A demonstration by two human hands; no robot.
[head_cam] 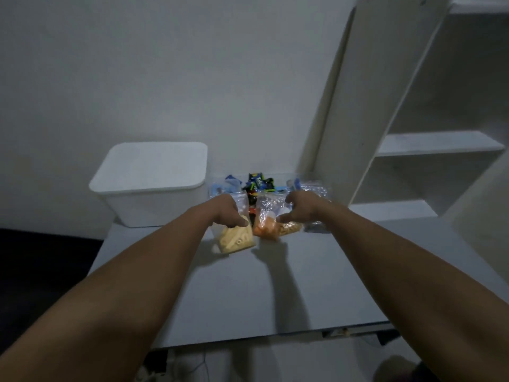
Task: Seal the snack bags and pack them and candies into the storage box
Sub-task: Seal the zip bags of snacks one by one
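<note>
glossy clear plastic snack bags [238,238], matt white storage box [148,186].

Single head view, wide-angle, looking forward and down along both forearms. Table [275,285] fills lower centre; wall across the top, shelf unit [429,144] upper right. Hands at mid-frame.

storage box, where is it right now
In the head view the white storage box sits lid on at the table's far left corner by the wall, left of the candies and left hand.
</note>
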